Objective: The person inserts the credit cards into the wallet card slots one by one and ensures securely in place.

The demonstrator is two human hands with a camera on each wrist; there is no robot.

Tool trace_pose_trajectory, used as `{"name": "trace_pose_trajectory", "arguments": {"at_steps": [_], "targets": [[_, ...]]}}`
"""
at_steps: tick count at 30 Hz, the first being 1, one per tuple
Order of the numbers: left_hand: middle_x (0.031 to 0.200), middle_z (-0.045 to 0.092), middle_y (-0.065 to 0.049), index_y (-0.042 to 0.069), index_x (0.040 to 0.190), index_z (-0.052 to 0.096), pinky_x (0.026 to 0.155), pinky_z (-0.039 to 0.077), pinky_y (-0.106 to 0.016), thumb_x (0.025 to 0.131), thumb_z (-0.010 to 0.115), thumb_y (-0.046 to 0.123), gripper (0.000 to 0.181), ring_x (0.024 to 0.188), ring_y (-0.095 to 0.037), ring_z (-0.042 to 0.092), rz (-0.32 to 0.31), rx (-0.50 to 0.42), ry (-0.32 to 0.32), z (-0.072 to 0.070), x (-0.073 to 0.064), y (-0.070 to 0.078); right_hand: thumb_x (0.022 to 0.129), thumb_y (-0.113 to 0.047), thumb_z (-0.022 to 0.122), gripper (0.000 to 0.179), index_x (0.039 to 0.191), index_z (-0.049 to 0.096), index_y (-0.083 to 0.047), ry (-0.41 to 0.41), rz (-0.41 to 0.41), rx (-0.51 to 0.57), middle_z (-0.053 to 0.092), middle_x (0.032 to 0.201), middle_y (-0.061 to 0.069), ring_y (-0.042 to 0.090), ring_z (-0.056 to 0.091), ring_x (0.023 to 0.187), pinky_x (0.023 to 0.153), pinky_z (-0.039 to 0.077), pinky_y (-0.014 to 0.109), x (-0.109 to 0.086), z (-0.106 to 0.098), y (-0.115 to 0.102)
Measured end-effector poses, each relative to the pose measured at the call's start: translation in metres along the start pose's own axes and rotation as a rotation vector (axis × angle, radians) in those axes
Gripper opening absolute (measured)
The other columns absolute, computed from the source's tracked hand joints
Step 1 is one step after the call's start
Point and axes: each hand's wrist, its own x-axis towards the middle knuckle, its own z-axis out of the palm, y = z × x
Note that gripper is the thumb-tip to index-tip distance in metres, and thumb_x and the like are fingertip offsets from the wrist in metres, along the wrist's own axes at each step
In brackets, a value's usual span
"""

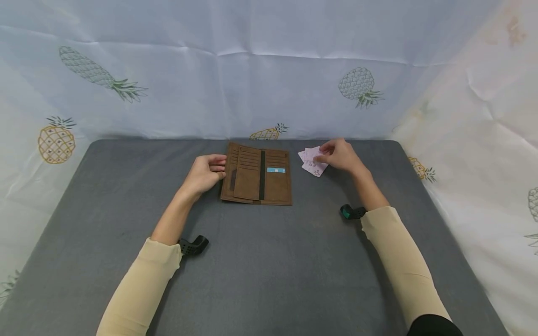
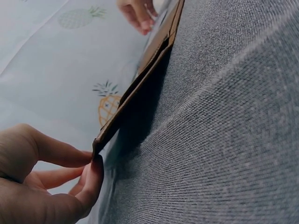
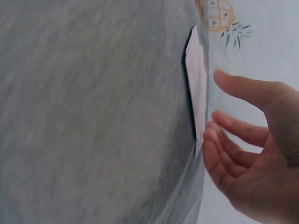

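Pinching wallet [image 1: 252, 179] edge, left hand [image 1: 201, 174] should hold steady; right hand [image 1: 339, 155] (thumb and fingers apart) best squares cards [image 1: 312, 165] before lifting.

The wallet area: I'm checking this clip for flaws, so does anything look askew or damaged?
Slightly: the pink papers overlap at uneven angles rather than squared up. The wallet is raised at its left edge, where the left hand pinches it. No damage shows.
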Motion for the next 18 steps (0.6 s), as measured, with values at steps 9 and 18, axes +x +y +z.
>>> {"name": "trace_pose_trajectory", "arguments": {"at_steps": [9, 18], "targets": [[0.158, 0.051, -0.027, -0.002, 0.163, 0.045, 0.122, 0.053, -0.051, 0.107, 0.056, -0.005, 0.056, 0.147, -0.043, 0.054, -0.002, 0.005, 0.003, -0.0025, -0.0009, -0.001, 0.086, -0.04, 0.092, 0.071, 0.132, 0.068, 0.008, -0.035, 0.061, -0.083, 0.07, 0.129, 0.028, 0.039, 0.064, 0.115, 0.103, 0.056, 0.056, -0.0041, 0.0002, 0.0093], [0.158, 0.052, -0.027, -0.002, 0.162, 0.045, 0.122, 0.053, -0.051, 0.107, 0.056, -0.005, 0.056, 0.147, -0.042, 0.055, 0.0, 0.01, 0.0, 0.0, 0.0012, -0.0004, 0.089, -0.04, 0.091, 0.071, 0.133, 0.061, 0.007, -0.069, 0.098, -0.063, 0.064, 0.126, 0.026, 0.036, 0.058, 0.109, 0.092, 0.053, 0.047, -0.0036, -0.0035, 0.0122]]}}
